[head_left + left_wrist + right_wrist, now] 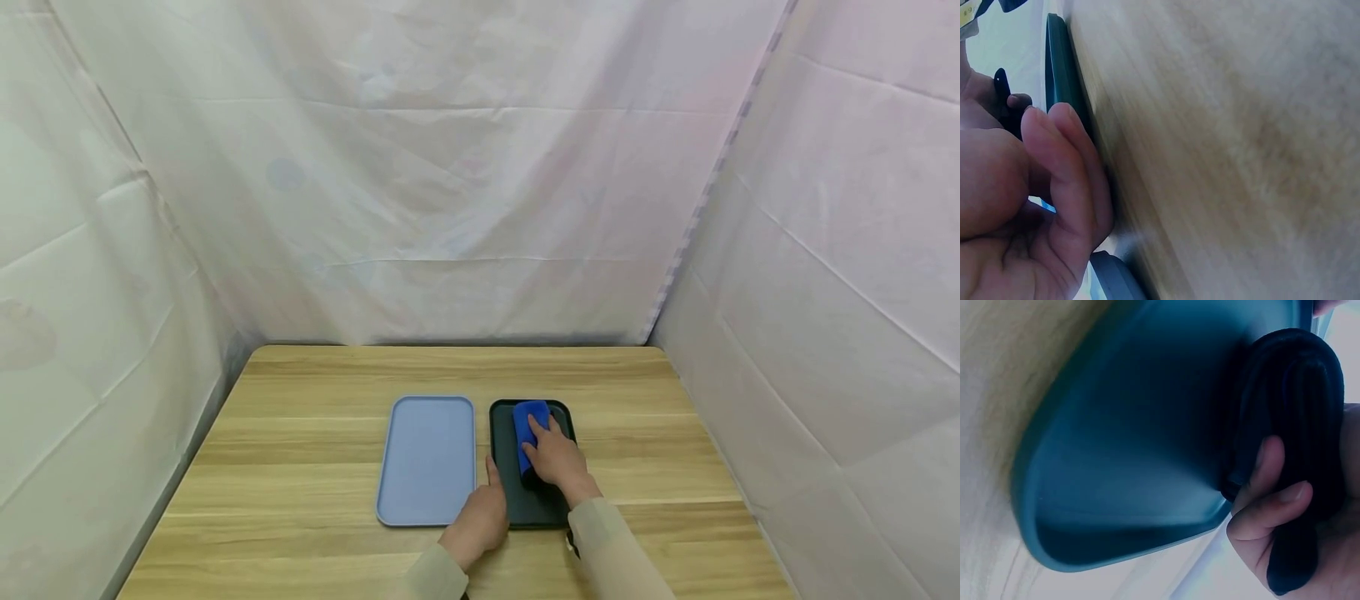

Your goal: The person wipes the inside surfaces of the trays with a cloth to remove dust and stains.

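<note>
My right hand [553,457] holds a folded blue cloth [529,412] down on a dark green tray [543,508]. In the right wrist view the cloth [1291,381] looks almost black in shadow, with rounded layered folds, and two fingers bend round its near side. My left hand [483,512] is at the tray's left edge, its index finger straight and pointing away along the rim. Seen from the left wrist, the other fingers [1075,181] bend loosely, with bare tabletop beside them and the green tray [1060,62] just beyond. Nothing shows inside that hand.
A light blue tray [427,458] lies just left of the green one, a narrow gap between them. Both are on a wood-grain table [300,467]. Pale hanging sheets [465,183] enclose the table at the back and both sides.
</note>
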A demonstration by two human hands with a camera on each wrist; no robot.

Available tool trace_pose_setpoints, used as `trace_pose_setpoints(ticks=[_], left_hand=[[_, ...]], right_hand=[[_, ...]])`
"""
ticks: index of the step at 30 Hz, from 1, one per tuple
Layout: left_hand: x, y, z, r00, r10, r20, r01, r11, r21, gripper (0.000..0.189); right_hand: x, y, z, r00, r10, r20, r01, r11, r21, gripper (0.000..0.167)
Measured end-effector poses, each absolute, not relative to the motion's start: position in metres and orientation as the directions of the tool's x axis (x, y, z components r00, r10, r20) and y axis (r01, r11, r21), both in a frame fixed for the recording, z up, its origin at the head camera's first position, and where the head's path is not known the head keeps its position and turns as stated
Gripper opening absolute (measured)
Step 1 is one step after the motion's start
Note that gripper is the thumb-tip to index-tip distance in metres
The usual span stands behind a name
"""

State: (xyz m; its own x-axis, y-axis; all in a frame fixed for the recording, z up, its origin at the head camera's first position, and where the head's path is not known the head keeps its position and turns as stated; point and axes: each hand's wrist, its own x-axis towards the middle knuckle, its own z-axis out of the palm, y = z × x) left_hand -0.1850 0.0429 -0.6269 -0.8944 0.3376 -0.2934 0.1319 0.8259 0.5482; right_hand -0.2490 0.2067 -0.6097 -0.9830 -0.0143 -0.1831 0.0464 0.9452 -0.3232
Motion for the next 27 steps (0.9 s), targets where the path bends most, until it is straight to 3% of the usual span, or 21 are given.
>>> trace_pose_setpoints(ticks=[13, 27], left_hand=[[-0.184, 0.044, -0.627, -0.886, 0.347, -0.307, 0.145, 0.837, 0.527, 0.098], [-0.183, 0.043, -0.622, -0.877, 0.357, -0.321, 0.167, 0.853, 0.494, 0.096]], right_hand=[[-0.255, 0.200, -0.609, -0.973, 0.047, -0.227, 0.115, 0.949, -0.295, 0.063], [-0.256, 0.187, -0.617, -0.973, 0.040, -0.228, 0.097, 0.965, -0.244, 0.065]])
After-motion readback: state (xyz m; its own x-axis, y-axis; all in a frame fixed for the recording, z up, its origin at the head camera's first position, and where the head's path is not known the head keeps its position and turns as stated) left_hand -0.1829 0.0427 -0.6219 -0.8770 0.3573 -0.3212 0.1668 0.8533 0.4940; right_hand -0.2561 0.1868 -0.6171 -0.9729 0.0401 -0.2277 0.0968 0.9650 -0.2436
